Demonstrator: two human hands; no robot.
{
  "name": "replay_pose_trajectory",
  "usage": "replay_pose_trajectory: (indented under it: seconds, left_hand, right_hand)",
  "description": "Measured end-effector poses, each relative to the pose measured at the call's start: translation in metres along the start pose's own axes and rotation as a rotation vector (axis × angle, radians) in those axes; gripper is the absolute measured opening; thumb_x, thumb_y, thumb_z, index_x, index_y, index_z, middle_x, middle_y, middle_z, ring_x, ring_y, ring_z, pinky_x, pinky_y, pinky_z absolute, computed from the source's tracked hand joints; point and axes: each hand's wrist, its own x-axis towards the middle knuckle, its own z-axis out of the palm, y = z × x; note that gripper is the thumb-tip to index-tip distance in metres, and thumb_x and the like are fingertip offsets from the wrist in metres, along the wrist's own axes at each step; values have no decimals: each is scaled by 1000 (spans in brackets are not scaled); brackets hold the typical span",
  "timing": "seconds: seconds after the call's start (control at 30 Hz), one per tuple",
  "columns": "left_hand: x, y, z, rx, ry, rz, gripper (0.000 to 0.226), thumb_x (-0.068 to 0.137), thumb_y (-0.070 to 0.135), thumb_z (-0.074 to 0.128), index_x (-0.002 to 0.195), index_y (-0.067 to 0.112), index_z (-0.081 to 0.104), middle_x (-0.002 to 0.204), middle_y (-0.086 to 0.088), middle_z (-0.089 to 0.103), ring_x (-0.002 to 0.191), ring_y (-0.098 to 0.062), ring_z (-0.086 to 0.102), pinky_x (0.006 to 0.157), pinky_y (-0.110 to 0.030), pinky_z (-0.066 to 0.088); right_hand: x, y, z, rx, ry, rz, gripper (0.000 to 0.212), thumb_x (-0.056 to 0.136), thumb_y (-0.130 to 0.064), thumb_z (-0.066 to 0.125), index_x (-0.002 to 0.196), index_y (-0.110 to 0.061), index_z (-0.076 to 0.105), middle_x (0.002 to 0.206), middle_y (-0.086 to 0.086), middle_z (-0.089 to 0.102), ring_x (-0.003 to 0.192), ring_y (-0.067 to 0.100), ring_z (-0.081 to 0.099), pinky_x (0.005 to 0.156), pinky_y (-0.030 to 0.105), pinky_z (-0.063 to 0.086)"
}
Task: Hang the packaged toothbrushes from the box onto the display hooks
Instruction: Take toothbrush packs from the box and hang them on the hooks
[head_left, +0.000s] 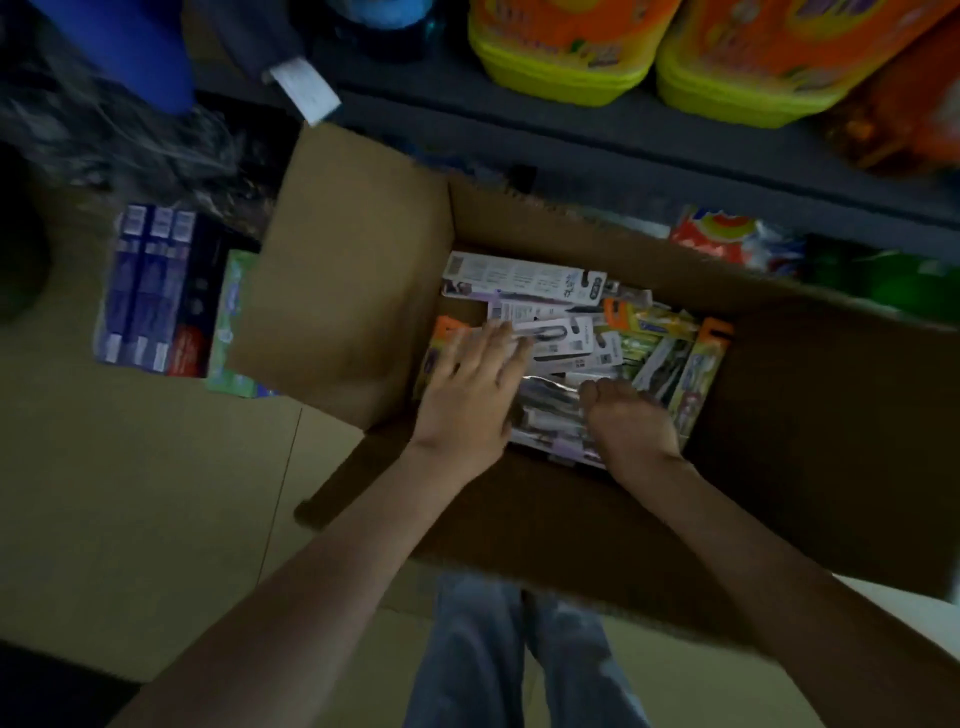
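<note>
An open cardboard box (353, 270) stands on the floor below me, its flaps spread out. Inside lies a loose heap of packaged toothbrushes (550, 312), some in white and purple cards, others in green and orange ones (691, 364). My left hand (467, 384) lies flat on the left side of the heap, fingers apart, fingertips touching a white pack. My right hand (623, 421) reaches into the near right part of the heap with its fingers curled down among the packs; what they hold is hidden. No display hooks are in view.
Blue and red toothpaste cartons (156, 291) and a green pack lie on the floor left of the box. A dark shelf edge (623, 150) runs behind it, with yellow-orange jugs (566, 47) above and bright packets (727, 239) below. My legs in jeans (519, 654) stand under the box's near flap.
</note>
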Motion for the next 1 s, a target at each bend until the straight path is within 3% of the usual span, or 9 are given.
replay_pose_trajectory:
  seconds: [0.1,0.17,0.27,0.53,0.63,0.7,0.77,0.83,1.0]
  left_hand:
    - [-18,24,-47,-56,-17,114,75,94,31,54,153,16,9,160,-7,14,148,-22,5,117,-38,-10]
    - [-32,37,-82,-91,-58,178,56,94,27,54,144,16,34,145,-8,44,137,-24,35,114,-36,21]
    - [-60,49,-137,-163,-114,184,25,95,23,50,117,13,55,107,-8,64,98,-27,62,75,-35,50]
    - [-149,73,-300,-512,-103,-52,19,95,28,57,94,9,61,71,-7,55,55,-19,46,48,-29,35]
    - [-187,79,-354,-980,2,-145,39,90,21,67,66,14,36,49,6,39,45,-16,48,44,-22,28]
    - [-212,85,-386,-1200,54,-89,26,88,16,70,111,11,59,66,16,57,69,-5,66,51,-9,39]
    - [-229,88,-410,-1302,73,-37,33,86,19,72,118,23,63,106,11,68,101,-8,65,79,-17,49]
    - [-242,90,-429,-1334,128,-6,39,86,19,71,124,23,60,113,9,68,104,-9,64,88,-24,50]
    - [-263,82,-478,-1325,268,-10,29,89,33,66,116,23,64,108,7,69,101,-7,65,84,-23,50]
  right_hand:
    - [-41,14,-51,-22,160,-154,38,62,0,68,99,-5,64,87,11,66,81,26,66,66,33,54]
    - [-68,21,-93,-42,319,-248,21,67,-1,56,86,-8,61,71,8,62,67,26,63,57,31,52]
    - [-101,40,-150,-127,478,-338,15,74,0,50,78,-11,59,70,7,60,66,24,60,61,32,49]
    - [-196,78,-299,-239,801,-58,67,80,-6,57,143,-12,37,141,12,45,130,27,42,111,52,12]
    - [-228,84,-354,350,865,161,87,81,-31,71,150,-12,22,152,14,30,140,28,24,112,49,15]
    - [-246,81,-389,1077,642,136,90,84,-36,71,151,-13,17,150,2,32,140,18,28,111,39,27]
    - [-260,74,-420,1495,423,-21,54,89,-33,64,138,-21,44,134,-8,53,126,13,49,101,30,43]
    - [-269,69,-446,1593,414,-142,18,95,-21,56,113,-25,60,113,-4,67,106,15,63,88,29,52]
    - [-278,71,-502,1624,522,-159,15,97,-10,52,105,-10,65,101,7,72,92,23,68,82,40,57]
